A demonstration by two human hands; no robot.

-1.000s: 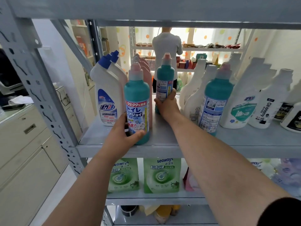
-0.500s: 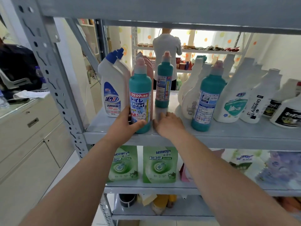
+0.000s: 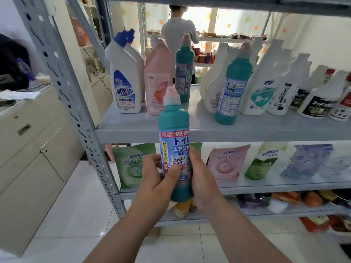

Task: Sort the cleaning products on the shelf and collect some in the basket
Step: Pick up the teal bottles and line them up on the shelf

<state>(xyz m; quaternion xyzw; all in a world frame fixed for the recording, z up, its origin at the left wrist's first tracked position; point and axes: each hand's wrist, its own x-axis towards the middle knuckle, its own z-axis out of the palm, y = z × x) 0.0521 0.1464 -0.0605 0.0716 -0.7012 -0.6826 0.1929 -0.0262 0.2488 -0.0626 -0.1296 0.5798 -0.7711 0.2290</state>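
I hold a teal toilet-cleaner bottle [image 3: 174, 130] with a pink cap upright in front of the grey metal shelf [image 3: 209, 130], off its board. My left hand [image 3: 155, 179] grips its lower left side, thumb across the label. My right hand [image 3: 203, 179] wraps its lower right side. On the shelf stand two more teal bottles [image 3: 184, 67] [image 3: 232, 88], white blue-capped bottles [image 3: 125, 76], a pink bottle [image 3: 157, 78] and several white spray bottles [image 3: 266, 82]. No basket is in view.
Refill pouches [image 3: 131, 166] line the lower shelf board, with more goods below. A beige cabinet [image 3: 28, 149] stands at left across a white tiled floor [image 3: 76, 224]. Behind the shelf a person [image 3: 177, 33] stands with their back to me.
The front teal bottle has come off the shelf board and down toward me. My right hand left the shelf surface and now grips the bottle along with the left.
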